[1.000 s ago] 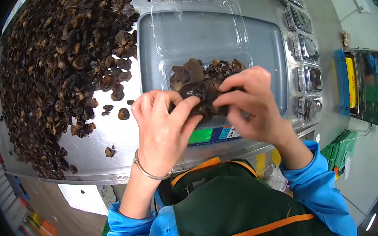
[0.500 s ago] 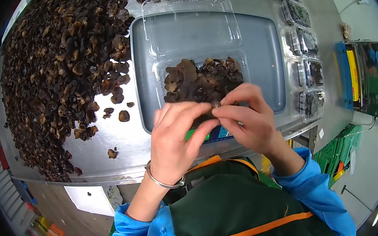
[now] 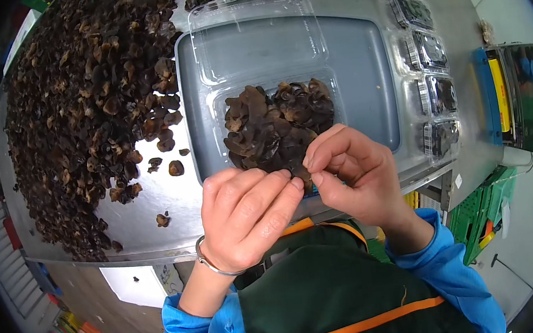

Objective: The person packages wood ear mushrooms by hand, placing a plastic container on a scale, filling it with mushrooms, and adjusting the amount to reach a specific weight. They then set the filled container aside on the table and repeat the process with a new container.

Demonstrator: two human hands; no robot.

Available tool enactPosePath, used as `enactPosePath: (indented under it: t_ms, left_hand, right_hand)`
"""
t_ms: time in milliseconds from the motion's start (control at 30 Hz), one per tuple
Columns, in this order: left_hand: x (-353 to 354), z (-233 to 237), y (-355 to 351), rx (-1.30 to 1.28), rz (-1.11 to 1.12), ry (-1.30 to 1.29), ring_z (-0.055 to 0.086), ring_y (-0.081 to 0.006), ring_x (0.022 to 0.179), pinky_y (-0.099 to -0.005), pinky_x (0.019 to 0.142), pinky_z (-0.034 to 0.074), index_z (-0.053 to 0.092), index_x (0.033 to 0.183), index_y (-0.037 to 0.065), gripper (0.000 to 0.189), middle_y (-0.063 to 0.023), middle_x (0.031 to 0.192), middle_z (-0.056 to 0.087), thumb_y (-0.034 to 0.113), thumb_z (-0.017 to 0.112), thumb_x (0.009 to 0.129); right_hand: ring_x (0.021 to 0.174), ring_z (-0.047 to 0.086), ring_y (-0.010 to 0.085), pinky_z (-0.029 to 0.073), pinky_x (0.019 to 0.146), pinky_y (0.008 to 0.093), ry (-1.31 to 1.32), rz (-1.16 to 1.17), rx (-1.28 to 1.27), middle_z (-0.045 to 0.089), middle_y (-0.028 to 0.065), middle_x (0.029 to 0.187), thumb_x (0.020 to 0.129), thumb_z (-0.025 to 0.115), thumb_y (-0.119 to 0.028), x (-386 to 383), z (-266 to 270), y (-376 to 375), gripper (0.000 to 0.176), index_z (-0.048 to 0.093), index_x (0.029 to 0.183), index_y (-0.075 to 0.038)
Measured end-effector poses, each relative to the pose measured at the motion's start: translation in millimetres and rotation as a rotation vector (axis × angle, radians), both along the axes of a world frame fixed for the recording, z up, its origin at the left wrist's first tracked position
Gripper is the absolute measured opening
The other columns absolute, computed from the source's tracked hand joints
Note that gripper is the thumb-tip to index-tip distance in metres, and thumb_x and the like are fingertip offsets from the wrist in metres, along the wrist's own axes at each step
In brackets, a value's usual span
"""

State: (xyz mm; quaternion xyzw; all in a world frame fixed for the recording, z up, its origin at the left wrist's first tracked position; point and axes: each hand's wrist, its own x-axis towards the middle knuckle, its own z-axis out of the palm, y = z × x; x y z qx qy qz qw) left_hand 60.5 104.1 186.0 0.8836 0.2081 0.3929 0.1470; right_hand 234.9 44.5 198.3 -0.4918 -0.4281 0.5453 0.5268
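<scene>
- Left hand (image 3: 252, 217) and right hand (image 3: 358, 170), fingers bent, tips nearly meeting at 1 fungus piece (image 3: 302, 174); can't tell the grip.
- It's at the clear tray's (image 3: 217, 123) near side; slipping could drop it outside.
- Pressure could spill the heap (image 3: 262, 124).

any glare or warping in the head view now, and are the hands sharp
Head view: bright glare on the bare steel table, glints on the clear lid and packed boxes; head view: wide-angle bending curves the table's front edge, corners fall black; head view: left hand and right hand look fairly sharp
</scene>
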Motion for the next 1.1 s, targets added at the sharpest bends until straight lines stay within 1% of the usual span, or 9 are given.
enactPosePath:
  t_ms: [133, 567, 667, 733, 833, 900, 933, 967, 1100]
  left_hand:
    - [0, -1, -1, 0.019, 0.013, -0.025, 0.054, -0.0188, 0.077, -0.0296, 0.066, 0.042, 0.066, 0.089, 0.004, 0.032, -0.0059, 0.088, 0.062, 0.009, 0.067, 0.057]
    - [2, 6, -5, -0.019, 0.020, 0.047, 0.055, -0.0191, 0.076, -0.0329, 0.068, 0.041, 0.067, 0.089, 0.005, 0.030, -0.0052, 0.090, 0.063, 0.007, 0.067, 0.059]
    - [4, 6, -5, -0.013, 0.008, 0.049, 0.055, -0.0190, 0.075, -0.0325, 0.068, 0.041, 0.067, 0.089, 0.005, 0.029, -0.0051, 0.090, 0.063, 0.008, 0.066, 0.060]
    - [5, 7, -5, -0.014, -0.008, 0.050, 0.055, -0.0189, 0.075, -0.0323, 0.068, 0.041, 0.066, 0.089, 0.005, 0.029, -0.0052, 0.090, 0.063, 0.008, 0.066, 0.061]
    - [5, 5, -3, -0.044, 0.013, 0.052, 0.055, -0.0193, 0.073, -0.0326, 0.068, 0.041, 0.066, 0.089, 0.004, 0.028, -0.0055, 0.089, 0.063, 0.003, 0.069, 0.061]
    - [2, -4, 12, -0.030, 0.136, -0.068, 0.056, -0.0186, 0.073, -0.0298, 0.066, 0.041, 0.065, 0.087, 0.005, 0.031, -0.0033, 0.080, 0.063, 0.003, 0.069, 0.056]
    - [-1, -6, 22, -0.023, 0.243, -0.089, 0.057, -0.0201, 0.072, -0.0301, 0.064, 0.041, 0.065, 0.088, 0.004, 0.028, -0.0044, 0.080, 0.063, -0.001, 0.070, 0.061]
    - [0, -6, 31, -0.106, 0.366, -0.062, 0.057, -0.0215, 0.074, -0.0308, 0.067, 0.041, 0.065, 0.089, 0.005, 0.022, -0.0050, 0.082, 0.063, 0.000, 0.068, 0.068]
    - [-6, -15, 58, -0.129, 0.138, 0.334, 0.057, -0.0238, 0.083, -0.0331, 0.070, 0.044, 0.065, 0.095, 0.004, 0.023, -0.0067, 0.088, 0.063, -0.004, 0.064, 0.074]
  right_hand:
    - [0.088, 0.056, 0.0104, 0.047, 0.080, 0.0246, 0.054, 0.027, -0.120, 0.050, 0.0034, 0.095, 0.078, 0.055, 0.009, 5, 9, -3, 0.017, 0.055, 0.093, 0.000]
    - [0.090, 0.056, 0.0103, 0.047, 0.081, 0.0241, 0.010, -0.004, -0.092, 0.051, 0.0050, 0.097, 0.079, 0.054, 0.008, 1, 6, -2, 0.016, 0.057, 0.093, 0.000]
    - [0.088, 0.057, 0.0103, 0.047, 0.077, 0.0232, 0.008, -0.036, -0.039, 0.053, 0.0049, 0.096, 0.080, 0.053, 0.008, 0, 0, -2, 0.017, 0.057, 0.094, 0.000]
    - [0.085, 0.058, 0.0102, 0.048, 0.072, 0.0229, -0.172, -0.024, -0.011, 0.054, 0.0047, 0.092, 0.081, 0.053, 0.007, 3, -3, -3, 0.017, 0.057, 0.096, 0.000]
    - [0.077, 0.058, 0.0088, 0.048, 0.067, 0.0215, -0.106, -0.105, -0.033, 0.056, 0.0036, 0.089, 0.082, 0.052, 0.007, 2, -1, -2, 0.016, 0.057, 0.095, 0.001]
    - [0.074, 0.057, 0.0081, 0.047, 0.066, 0.0208, -0.038, -0.173, -0.049, 0.057, 0.0029, 0.087, 0.083, 0.051, 0.007, 10, -2, 0, 0.015, 0.058, 0.095, 0.001]
    - [0.071, 0.056, 0.0074, 0.047, 0.065, 0.0201, 0.031, -0.242, -0.065, 0.058, 0.0021, 0.085, 0.084, 0.050, 0.006, 14, -3, 2, 0.014, 0.058, 0.094, 0.001]
    - [0.067, 0.055, 0.0059, 0.046, 0.063, 0.0191, 0.004, -0.294, -0.063, 0.060, 0.0005, 0.079, 0.085, 0.051, 0.005, 15, -5, 6, 0.014, 0.059, 0.095, 0.001]
    - [0.060, 0.056, 0.0071, 0.044, 0.056, 0.0222, -0.506, -0.001, -0.173, 0.062, 0.0047, 0.076, 0.086, 0.058, -0.007, 12, -6, 17, 0.013, 0.061, 0.098, -0.003]
